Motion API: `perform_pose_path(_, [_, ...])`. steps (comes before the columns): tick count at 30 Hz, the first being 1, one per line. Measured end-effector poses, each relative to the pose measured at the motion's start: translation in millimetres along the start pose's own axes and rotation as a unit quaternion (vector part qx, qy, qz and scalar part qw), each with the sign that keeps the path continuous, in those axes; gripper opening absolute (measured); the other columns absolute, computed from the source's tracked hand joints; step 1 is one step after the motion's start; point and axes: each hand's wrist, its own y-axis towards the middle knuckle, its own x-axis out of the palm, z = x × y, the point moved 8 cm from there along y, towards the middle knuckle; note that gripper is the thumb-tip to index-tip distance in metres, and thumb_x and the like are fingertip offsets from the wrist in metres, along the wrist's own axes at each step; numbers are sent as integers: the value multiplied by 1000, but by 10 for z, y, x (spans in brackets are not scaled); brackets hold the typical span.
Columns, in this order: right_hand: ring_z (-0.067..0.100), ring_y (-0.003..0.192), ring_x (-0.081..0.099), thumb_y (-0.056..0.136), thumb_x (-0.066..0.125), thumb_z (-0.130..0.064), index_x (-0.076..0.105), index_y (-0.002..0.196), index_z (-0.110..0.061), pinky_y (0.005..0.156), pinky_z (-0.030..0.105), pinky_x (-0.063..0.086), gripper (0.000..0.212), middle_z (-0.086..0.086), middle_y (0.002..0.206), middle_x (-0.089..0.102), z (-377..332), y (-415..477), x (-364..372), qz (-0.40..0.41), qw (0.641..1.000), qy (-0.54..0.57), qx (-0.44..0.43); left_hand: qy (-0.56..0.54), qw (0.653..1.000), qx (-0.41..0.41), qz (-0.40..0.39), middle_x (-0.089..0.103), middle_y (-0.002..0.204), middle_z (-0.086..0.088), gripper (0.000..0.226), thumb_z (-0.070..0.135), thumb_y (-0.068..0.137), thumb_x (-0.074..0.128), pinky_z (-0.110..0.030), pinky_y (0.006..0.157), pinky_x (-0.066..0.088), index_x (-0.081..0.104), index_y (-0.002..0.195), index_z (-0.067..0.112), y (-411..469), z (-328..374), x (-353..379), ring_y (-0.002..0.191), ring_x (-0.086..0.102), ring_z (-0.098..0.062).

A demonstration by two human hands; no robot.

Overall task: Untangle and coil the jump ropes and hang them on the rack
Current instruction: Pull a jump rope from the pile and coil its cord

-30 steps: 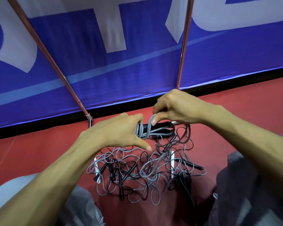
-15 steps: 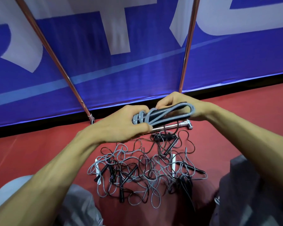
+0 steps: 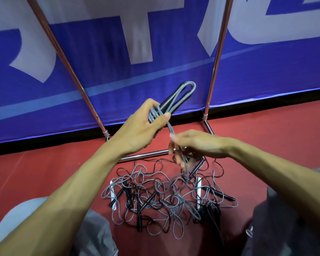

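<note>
Nearest me, my grey trouser legs (image 3: 92, 233) are framing the pile of ropes (image 3: 161, 198), which is lying on the red floor (image 3: 44, 172) at 6 o'clock from both my hands, grey and black cords looping over one another with black and white handles (image 3: 199, 193) poking out. Just above the pile my right hand (image 3: 198, 145) is hovering, blurred, its fingers curling narrowly round the loose tail of the grey rope (image 3: 171, 129). I am judging that as a light pinch, since the blur is hiding the exact hold. Below those fingers the tail is dropping on toward 6 o'clock into the pile, and I cannot tell where it is ending. Higher up, my left hand (image 3: 139, 128) is gripping the waist of the bundle (image 3: 175, 100), thumb pressing over several grey turns wound round it. The bundle's long axis is running from 7 o'clock at my palm to 1 o'clock at its looped end, which is standing free in the air. The tail is leaving my left thumb toward 5 o'clock, so the right hand is the nearer one to work it. I am guessing the next turn needs carrying round the waist, across that long axis, with slack drawn up from the pile. Beyond, the rack (image 3: 144, 155) is showing its bottom bar just behind my hands, with its uprights rising at 11 and 1 o'clock against the blue banner (image 3: 109, 85). Nothing is hanging on the stretch of rack I am seeing.
</note>
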Motion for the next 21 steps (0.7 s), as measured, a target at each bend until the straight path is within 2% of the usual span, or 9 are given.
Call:
perform_pose_path(2, [18,49,55,99,47,-34,50,84,-9,50,27,49,29,6,64,60,44,22,41,1,997,-77,15,54,998,-8,31,50,59,1,31,65,83,50,-37,50,34,42,85,34,-6,7,-56,50,37,-21])
perform_pose_path(5, [16,44,55,99,50,-28,44,88,-11,45,26,47,21,4,55,54,87,42,-12,29,992,-115,44,150,987,-25,60,59,69,-7,30,56,94,45,-38,59,41,40,95,27,-45,-20,-142,58,46,-23])
perform_pose_path(6, [17,46,57,99,50,-29,44,90,-12,48,28,47,20,5,58,54,59,37,-32,41,983,-171,43,181,981,-28,60,61,71,-9,31,55,95,45,-39,61,42,40,99,25,-51,-29,-149,61,49,-25])
perform_pose_path(9, [26,65,56,98,46,-30,43,92,-16,63,36,44,16,0,68,52,-147,-30,-114,114,888,-445,-19,267,962,-35,36,52,62,-4,35,54,95,47,-39,59,37,35,105,22,-41,-93,-146,59,49,-24])
perform_pose_path(10, [28,68,54,99,44,-29,43,91,-16,65,38,43,15,-1,69,49,-230,-63,-120,139,866,-477,-50,285,957,-33,26,49,61,-1,36,53,95,48,-39,58,35,33,107,22,-34,-108,-150,58,48,-22])
perform_pose_path(13, [24,74,49,99,45,-26,47,87,-12,68,36,39,18,-2,79,47,-432,-202,-85,153,833,-512,-142,320,947,-36,-23,51,83,2,35,54,93,50,-42,71,44,33,108,27,-10,-180,-142,76,53,-25])
perform_pose_path(15, [26,83,55,99,45,-29,57,96,-9,73,42,45,23,2,90,54,-511,-281,-41,139,805,-548,-178,349,935,-39,-55,51,96,2,34,54,91,52,-45,81,46,36,108,29,-10,-210,-97,88,54,-26])
perform_pose_path(19, [28,85,60,98,49,-32,65,106,-14,66,42,50,26,3,95,59,-701,-433,32,153,749,-590,-258,403,907,-19,-124,56,95,2,37,55,87,59,-45,81,48,41,107,30,-25,-249,85,89,55,-24])
perform_pose_path(21, [28,76,63,92,54,-33,70,100,-15,56,39,50,25,1,87,62,-782,-504,-13,180,748,-565,-299,409,899,-4,-155,54,87,7,41,57,79,67,-41,74,49,39,98,35,-62,-220,165,85,54,-22])
